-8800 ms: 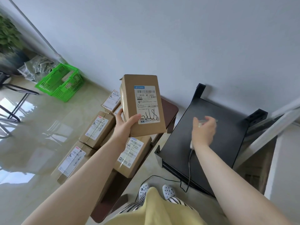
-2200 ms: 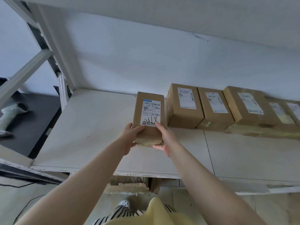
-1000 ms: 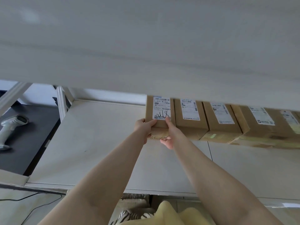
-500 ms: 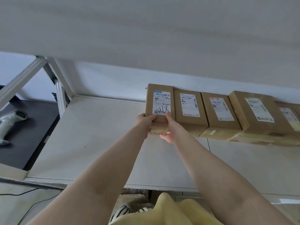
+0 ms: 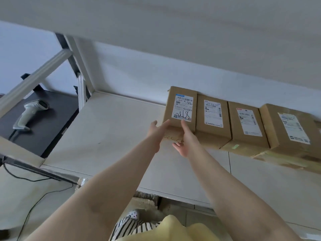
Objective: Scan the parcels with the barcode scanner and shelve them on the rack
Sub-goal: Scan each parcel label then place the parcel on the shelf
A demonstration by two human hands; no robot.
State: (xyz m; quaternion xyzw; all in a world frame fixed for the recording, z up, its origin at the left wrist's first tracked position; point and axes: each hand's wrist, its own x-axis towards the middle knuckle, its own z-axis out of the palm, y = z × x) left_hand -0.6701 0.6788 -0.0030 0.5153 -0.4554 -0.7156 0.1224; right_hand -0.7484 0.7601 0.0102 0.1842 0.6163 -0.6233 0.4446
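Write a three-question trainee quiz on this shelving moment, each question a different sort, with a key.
1. True or false: the barcode scanner is held in one of the hands.
2. Multiple choice: the parcel with the handwritten mark stands at which spot in the row of parcels on the rack shelf? A) left end B) middle C) right end
3. Fill in: the left hand and right hand have their fingers ____, at the parcel's near end rather than wrapped round it.

Key: 1 false, it lies on the black table left of the rack; 2 A; 3 straight.
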